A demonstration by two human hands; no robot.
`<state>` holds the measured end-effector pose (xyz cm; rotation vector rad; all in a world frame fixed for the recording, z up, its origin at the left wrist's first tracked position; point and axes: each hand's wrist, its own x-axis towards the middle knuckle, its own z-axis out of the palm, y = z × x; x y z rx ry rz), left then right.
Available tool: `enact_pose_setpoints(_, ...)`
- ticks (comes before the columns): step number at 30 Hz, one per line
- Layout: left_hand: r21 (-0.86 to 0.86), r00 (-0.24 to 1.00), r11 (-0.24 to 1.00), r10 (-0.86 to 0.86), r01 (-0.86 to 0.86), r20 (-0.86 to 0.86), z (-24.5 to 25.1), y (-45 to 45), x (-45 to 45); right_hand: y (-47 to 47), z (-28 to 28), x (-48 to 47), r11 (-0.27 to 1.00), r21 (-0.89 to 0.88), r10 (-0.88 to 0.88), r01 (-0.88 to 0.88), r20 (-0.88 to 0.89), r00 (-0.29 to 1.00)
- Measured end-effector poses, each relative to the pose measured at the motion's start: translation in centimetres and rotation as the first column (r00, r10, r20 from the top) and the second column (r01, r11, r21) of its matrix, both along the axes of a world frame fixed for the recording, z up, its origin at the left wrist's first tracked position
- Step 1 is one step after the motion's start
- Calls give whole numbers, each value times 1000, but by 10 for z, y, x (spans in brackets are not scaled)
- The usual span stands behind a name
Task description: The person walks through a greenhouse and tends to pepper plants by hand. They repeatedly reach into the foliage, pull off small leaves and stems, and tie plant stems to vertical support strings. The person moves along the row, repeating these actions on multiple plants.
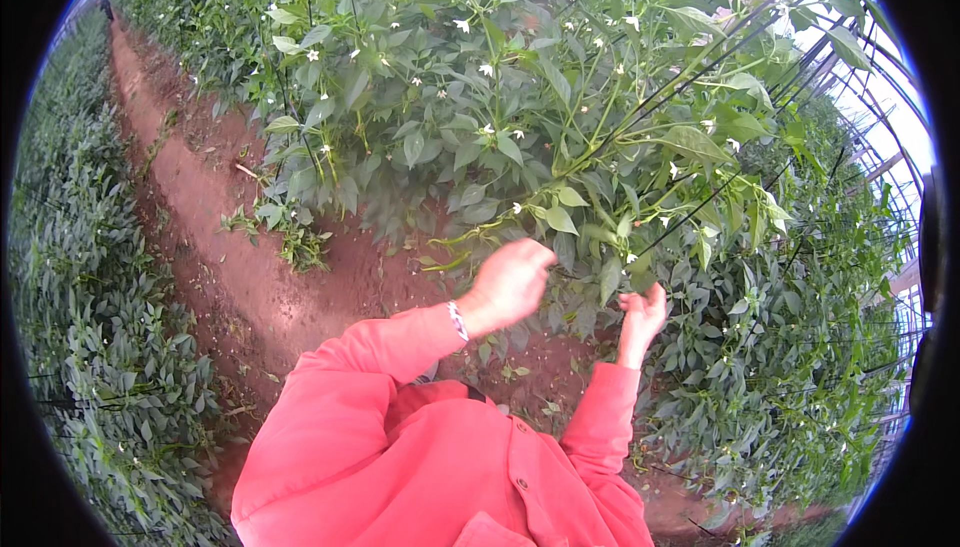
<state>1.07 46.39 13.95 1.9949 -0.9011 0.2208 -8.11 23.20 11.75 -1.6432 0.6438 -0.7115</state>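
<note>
Pepper plants (480, 127) with white flowers fill the space before me. My left hand (510, 281), a bracelet at its wrist, is at the lower foliage; it is blurred and its fingertips are partly hidden, so a hold cannot be made out. Slender green peppers (450, 262) hang just left of it. My right hand (643, 311) is raised with bent fingers below a leafy stem and a white flower (631, 257). A blurred leaf lies at its fingertips; whether they grip it cannot be told. A dark support string (694, 211) runs slantwise above this hand.
A bare soil path (247, 284) runs along the left, with another row of plants (97, 307) beyond it. A low leafy clump (300, 239) lies at the path's edge. Dark strings and stems slant across the upper right, where a frame structure (892, 161) shows.
</note>
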Motion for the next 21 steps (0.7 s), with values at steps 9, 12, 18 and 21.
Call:
enact_pose_setpoints(9, -439, 888, 773, 420, -458, -188, 22, 72, 110, 46, 67, 14, 951, -290, 2, 109, 358, 934)
enact_pose_setpoints(12, -491, 877, 728, 366, -478, -311, 42, 77, 137, 9, 100, 20, 807, -394, -200, 439, 518, 832)
enact_pose_setpoints(18, -549, 917, 736, 277, -395, -289, 43, 82, 139, -111, 168, 16, 271, -740, -457, 616, 464, 759)
enact_pose_setpoints(21, -528, 918, 766, 201, -366, -343, 30, 80, 126, -132, 172, 10, 981, -171, -56, 96, 227, 972)
